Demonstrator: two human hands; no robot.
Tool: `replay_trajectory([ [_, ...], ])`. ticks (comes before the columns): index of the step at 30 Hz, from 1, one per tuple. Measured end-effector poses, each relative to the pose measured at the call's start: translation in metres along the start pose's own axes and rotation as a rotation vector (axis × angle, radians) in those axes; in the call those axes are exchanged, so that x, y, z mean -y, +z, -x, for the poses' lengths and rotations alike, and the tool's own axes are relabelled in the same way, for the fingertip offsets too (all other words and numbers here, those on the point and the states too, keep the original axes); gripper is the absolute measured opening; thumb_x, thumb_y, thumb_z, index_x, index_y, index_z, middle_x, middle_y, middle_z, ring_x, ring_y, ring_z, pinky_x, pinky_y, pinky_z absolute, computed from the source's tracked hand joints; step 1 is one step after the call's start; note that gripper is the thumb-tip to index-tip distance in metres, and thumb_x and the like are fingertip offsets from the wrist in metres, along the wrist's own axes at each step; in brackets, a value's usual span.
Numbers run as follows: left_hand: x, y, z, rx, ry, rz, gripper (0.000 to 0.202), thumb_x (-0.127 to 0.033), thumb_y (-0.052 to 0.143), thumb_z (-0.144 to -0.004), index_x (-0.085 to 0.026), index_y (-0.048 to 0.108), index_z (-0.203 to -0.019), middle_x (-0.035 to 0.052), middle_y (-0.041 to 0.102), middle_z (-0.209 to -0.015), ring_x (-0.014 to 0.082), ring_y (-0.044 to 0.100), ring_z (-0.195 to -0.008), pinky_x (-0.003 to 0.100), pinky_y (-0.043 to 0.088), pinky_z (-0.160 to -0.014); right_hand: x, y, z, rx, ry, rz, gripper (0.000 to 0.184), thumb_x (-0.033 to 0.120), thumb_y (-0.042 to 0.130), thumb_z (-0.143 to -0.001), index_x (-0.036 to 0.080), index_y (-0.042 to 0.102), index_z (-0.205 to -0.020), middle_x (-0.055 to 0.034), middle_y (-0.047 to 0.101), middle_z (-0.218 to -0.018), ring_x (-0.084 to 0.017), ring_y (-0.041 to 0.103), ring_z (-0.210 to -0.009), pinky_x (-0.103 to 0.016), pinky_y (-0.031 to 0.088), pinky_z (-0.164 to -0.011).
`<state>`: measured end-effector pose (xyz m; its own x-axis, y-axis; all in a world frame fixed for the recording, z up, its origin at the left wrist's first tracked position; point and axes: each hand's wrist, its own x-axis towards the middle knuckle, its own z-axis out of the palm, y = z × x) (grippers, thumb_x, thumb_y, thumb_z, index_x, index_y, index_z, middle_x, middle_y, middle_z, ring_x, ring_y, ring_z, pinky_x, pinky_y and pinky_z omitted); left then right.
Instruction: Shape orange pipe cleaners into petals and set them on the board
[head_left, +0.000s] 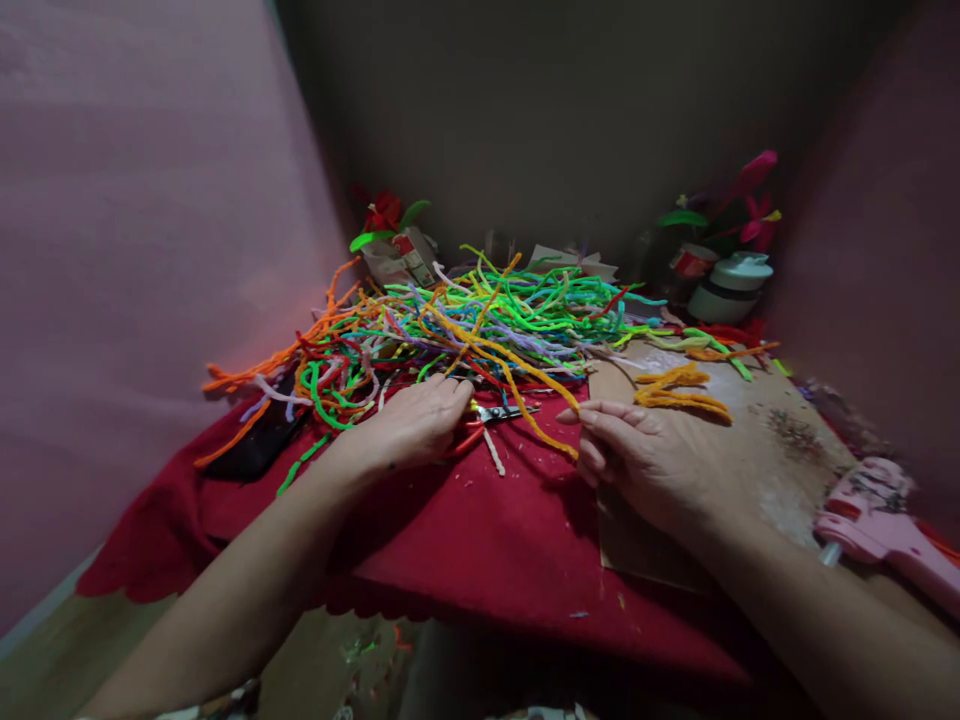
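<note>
Bent orange pipe cleaners (536,372) run from the pile down to my right hand (637,455), which pinches their near ends between thumb and fingers. My left hand (427,415) is at the front edge of the pile with its fingers curled down, fingertips mostly hidden. Another orange stem (491,300) slants down to those fingers; whether they grip it I cannot tell. Right beside the left hand lie wire cutters (506,412) with red and yellow on the handles, their jaws pointing right. A short white piece (493,452) rests below them.
A tangled heap of multicoloured pipe cleaners (525,300) covers the table's back. Folded orange stems (682,392) lie on a brown board (739,450) at right. A pink glue gun (874,520), a dark phone-like object (259,440), a pale jar (731,285) and red cloth (465,540) are around.
</note>
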<state>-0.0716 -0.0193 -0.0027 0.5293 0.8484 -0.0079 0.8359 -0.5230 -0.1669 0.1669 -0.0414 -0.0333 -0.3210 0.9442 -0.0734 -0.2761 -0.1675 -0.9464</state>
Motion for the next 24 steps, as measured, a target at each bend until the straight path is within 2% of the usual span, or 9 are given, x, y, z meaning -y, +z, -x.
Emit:
replay_trajectory([
  [4, 0.011, -0.011, 0.015, 0.041, -0.052, -0.03, 0.02, -0.037, 0.043, -0.08, -0.019, 0.049, -0.087, 0.0073, 0.056, -0.08, 0.0193, 0.05, -0.07, 0.028, 0.034, -0.057, 0.003, 0.001, 0.0, -0.014, 0.011, -0.006, 0.013, 0.031, 0.057, -0.075, 0.017, 0.058, -0.075, 0.0066, 0.046, -0.039, -0.007, 0.038, -0.034, -0.02, 0.026, -0.036],
  [7, 0.023, -0.009, 0.026, 0.075, -0.05, 0.016, 0.017, -0.035, 0.04, -0.082, -0.02, 0.048, -0.085, 0.0046, 0.055, -0.077, 0.0168, 0.05, -0.066, 0.027, 0.033, -0.057, 0.003, 0.0, 0.0, 0.007, 0.001, -0.041, 0.012, 0.028, 0.057, -0.074, 0.018, 0.058, -0.079, 0.0068, 0.047, -0.04, -0.007, 0.038, -0.034, -0.02, 0.027, -0.037],
  [10, 0.027, -0.005, 0.032, 0.056, -0.049, 0.102, 0.015, -0.031, 0.038, -0.082, -0.019, 0.047, -0.083, 0.0033, 0.054, -0.077, 0.0147, 0.049, -0.065, 0.025, 0.034, -0.058, 0.003, -0.001, 0.0, 0.006, 0.011, -0.028, 0.011, 0.027, 0.055, -0.075, 0.017, 0.057, -0.079, 0.0063, 0.048, -0.041, -0.007, 0.039, -0.035, -0.02, 0.027, -0.037],
  [14, 0.009, -0.009, 0.031, -0.065, -0.041, 0.172, 0.016, -0.026, 0.041, -0.081, -0.018, 0.047, -0.094, 0.0053, 0.057, -0.088, 0.0162, 0.053, -0.075, 0.026, 0.038, -0.065, 0.003, 0.0, 0.001, 0.013, 0.013, -0.029, 0.012, 0.028, 0.056, -0.076, 0.019, 0.053, -0.082, 0.0074, 0.048, -0.039, -0.007, 0.038, -0.033, -0.02, 0.026, -0.037],
  [17, -0.01, -0.015, 0.026, -0.138, -0.018, 0.159, 0.018, -0.022, 0.041, -0.08, -0.017, 0.047, -0.097, 0.0059, 0.057, -0.088, 0.0175, 0.053, -0.077, 0.027, 0.039, -0.068, 0.004, 0.0, 0.003, 0.018, -0.011, 0.004, 0.013, 0.031, 0.056, -0.077, 0.019, 0.051, -0.077, 0.0068, 0.05, -0.04, -0.007, 0.038, -0.034, -0.02, 0.028, -0.038],
  [20, -0.022, -0.02, 0.02, -0.175, -0.024, 0.192, 0.017, -0.017, 0.037, -0.08, -0.016, 0.046, -0.095, 0.0053, 0.055, -0.085, 0.0163, 0.052, -0.074, 0.027, 0.04, -0.068, 0.006, 0.0, 0.004, -0.01, -0.015, 0.041, 0.013, 0.03, 0.055, -0.077, 0.019, 0.05, -0.073, 0.0058, 0.052, -0.041, -0.007, 0.039, -0.034, -0.019, 0.026, -0.037],
  [24, -0.028, -0.022, 0.016, -0.174, -0.042, 0.216, 0.018, -0.013, 0.033, -0.08, -0.016, 0.045, -0.092, 0.0044, 0.053, -0.082, 0.0156, 0.05, -0.071, 0.027, 0.04, -0.068, 0.008, 0.0, 0.005, -0.005, -0.014, 0.047, 0.012, 0.029, 0.056, -0.075, 0.019, 0.049, -0.071, 0.0059, 0.051, -0.04, -0.007, 0.039, -0.034, -0.019, 0.026, -0.037],
])
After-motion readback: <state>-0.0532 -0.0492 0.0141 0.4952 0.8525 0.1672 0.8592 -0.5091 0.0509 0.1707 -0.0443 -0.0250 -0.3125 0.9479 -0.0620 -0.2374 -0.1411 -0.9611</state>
